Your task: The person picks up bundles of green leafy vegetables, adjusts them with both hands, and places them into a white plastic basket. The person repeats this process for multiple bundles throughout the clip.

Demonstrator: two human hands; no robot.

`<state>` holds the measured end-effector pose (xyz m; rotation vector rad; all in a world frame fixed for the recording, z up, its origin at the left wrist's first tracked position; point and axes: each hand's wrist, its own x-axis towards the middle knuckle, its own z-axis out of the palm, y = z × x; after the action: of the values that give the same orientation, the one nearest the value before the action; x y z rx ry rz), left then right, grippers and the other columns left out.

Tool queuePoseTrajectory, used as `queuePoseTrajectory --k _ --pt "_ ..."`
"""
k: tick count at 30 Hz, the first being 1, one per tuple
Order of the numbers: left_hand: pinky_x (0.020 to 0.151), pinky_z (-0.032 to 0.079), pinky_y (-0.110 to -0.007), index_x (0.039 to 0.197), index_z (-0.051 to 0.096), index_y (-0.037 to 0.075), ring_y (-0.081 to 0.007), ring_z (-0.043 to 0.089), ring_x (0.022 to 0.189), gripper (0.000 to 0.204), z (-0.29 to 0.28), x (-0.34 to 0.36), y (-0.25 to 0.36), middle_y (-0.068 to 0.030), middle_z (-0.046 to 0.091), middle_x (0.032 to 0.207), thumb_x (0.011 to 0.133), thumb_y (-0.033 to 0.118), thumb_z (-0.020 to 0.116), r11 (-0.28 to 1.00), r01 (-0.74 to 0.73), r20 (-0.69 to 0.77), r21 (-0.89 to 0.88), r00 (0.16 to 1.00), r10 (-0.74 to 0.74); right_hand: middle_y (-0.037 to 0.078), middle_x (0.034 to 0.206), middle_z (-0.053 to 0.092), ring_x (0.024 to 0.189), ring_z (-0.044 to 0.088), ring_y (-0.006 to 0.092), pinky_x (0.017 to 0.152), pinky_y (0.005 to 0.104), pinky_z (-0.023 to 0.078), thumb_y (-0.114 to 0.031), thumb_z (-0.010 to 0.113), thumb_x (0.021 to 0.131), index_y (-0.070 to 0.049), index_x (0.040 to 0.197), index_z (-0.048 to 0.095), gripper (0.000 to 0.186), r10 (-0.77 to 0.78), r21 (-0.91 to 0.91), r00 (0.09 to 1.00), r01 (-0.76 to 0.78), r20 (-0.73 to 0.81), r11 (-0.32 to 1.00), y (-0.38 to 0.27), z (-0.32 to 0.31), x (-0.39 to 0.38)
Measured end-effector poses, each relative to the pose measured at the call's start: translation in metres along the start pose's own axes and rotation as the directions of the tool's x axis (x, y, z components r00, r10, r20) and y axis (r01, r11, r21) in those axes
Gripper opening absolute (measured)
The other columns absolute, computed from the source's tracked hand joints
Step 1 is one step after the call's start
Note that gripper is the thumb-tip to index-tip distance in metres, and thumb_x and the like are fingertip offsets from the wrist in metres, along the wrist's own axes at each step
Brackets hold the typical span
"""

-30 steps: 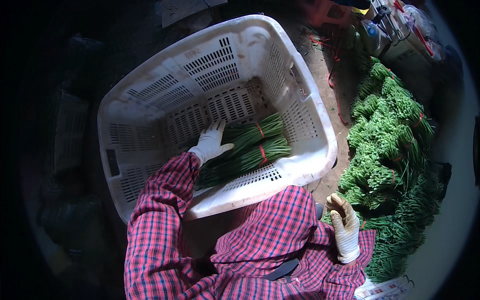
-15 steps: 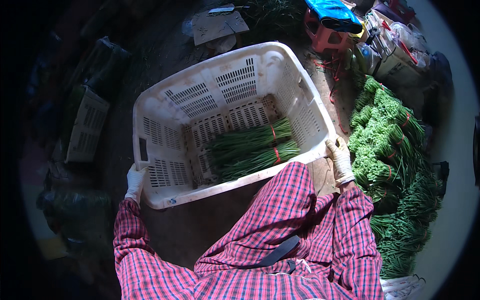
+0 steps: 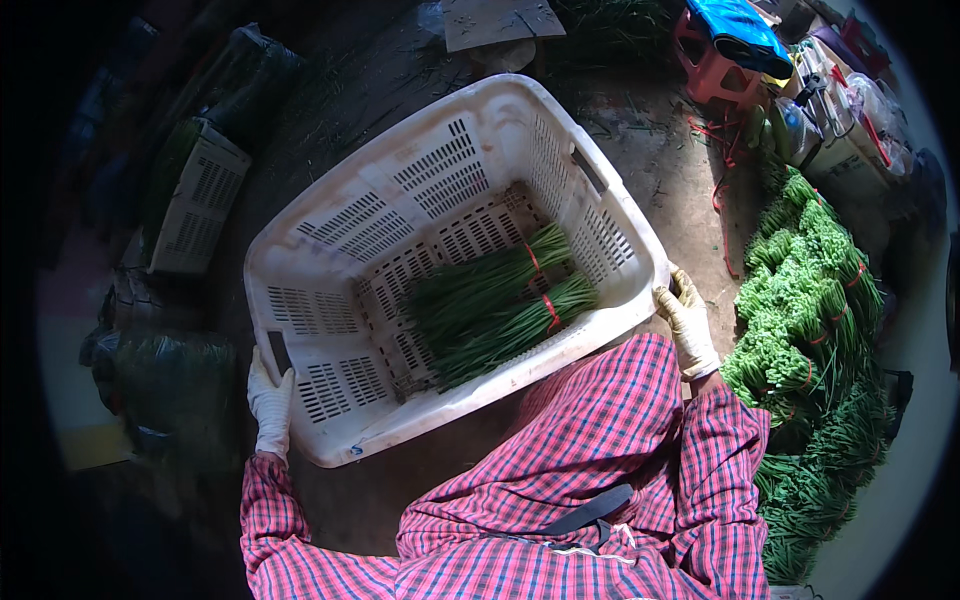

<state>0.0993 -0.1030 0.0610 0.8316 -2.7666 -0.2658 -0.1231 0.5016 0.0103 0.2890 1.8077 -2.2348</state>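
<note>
A large white plastic crate (image 3: 400,188) with slotted walls sits before me, turned at an angle. Inside lie two bundles of long, thin green stalks, the farther bundle (image 3: 480,282) beside the nearer bundle (image 3: 500,335), each tied with a red band. My gloved left hand (image 3: 270,405) grips the crate's left end beside its handle slot; some of its fingers are hidden behind the wall. At the near right corner, my gloved right hand (image 3: 690,325) has its fingers closed around the rim.
Many red-tied bundles of green stalks (image 3: 795,300) are piled along the right wall. Beyond them stand a red stool (image 3: 715,70) with a blue sheet on it and a box of bags (image 3: 840,120). A low board (image 3: 500,20) is at the back; another crate (image 3: 200,205) stands left.
The crate has turned counterclockwise, its left end coming nearer to me along with my left hand. My right hand stays on the right corner. The surroundings have shifted right in the view.
</note>
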Motion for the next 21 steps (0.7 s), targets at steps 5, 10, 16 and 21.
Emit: queuePoseTrajectory --k 5,10,16,21 --pt "0.109 0.034 -0.036 0.139 0.044 0.002 -0.0301 0.046 0.128 0.073 0.074 0.051 0.137 -0.0176 0.051 0.136 0.076 0.021 0.076 0.934 -0.242 0.209 -0.264 0.931 0.3 0.009 0.132 0.052 0.122 0.048 0.0174 0.106 0.0301 0.037 -0.011 0.062 0.092 0.001 0.139 0.041 0.053 -0.008 -0.014 1.0 0.008 0.008 1.0 -0.002 -0.004 -0.007" --pt "0.111 0.03 -0.045 0.144 0.036 0.007 -0.0339 0.039 0.135 0.093 0.203 0.079 0.273 -0.0179 0.046 0.142 0.07 0.044 0.079 0.908 -0.401 0.584 -0.117 0.712 0.39 0.008 0.141 0.046 0.129 0.043 0.0169 0.107 0.0299 0.035 -0.016 0.057 0.096 -0.005 0.144 0.038 0.053 -0.03 -0.245 0.987 -0.01 -0.158 0.97 -0.003 -0.013 -0.036" --pt "0.108 0.033 -0.049 0.15 0.023 0.014 -0.0336 0.042 0.132 0.106 0.313 0.071 0.335 -0.0156 0.046 0.142 0.068 0.05 0.079 0.903 -0.41 0.726 -0.126 0.582 0.366 0.009 0.132 0.053 0.118 0.053 0.0177 0.098 0.0297 0.043 -0.015 0.057 0.096 -0.003 0.139 0.045 0.046 0.006 -0.246 0.955 -0.082 -0.295 0.966 -0.018 -0.049 -0.079" --pt "0.108 0.036 -0.041 0.144 0.038 0.013 -0.0343 0.041 0.131 0.091 0.346 0.031 0.338 -0.0175 0.044 0.142 0.067 0.034 0.081 0.876 -0.375 0.804 -0.305 0.391 0.447 0.01 0.129 0.055 0.115 0.057 0.0206 0.095 0.0306 0.047 -0.018 0.058 0.095 0.001 0.134 0.048 0.044 0.067 -0.204 0.925 -0.153 -0.374 0.967 -0.038 -0.054 -0.093"
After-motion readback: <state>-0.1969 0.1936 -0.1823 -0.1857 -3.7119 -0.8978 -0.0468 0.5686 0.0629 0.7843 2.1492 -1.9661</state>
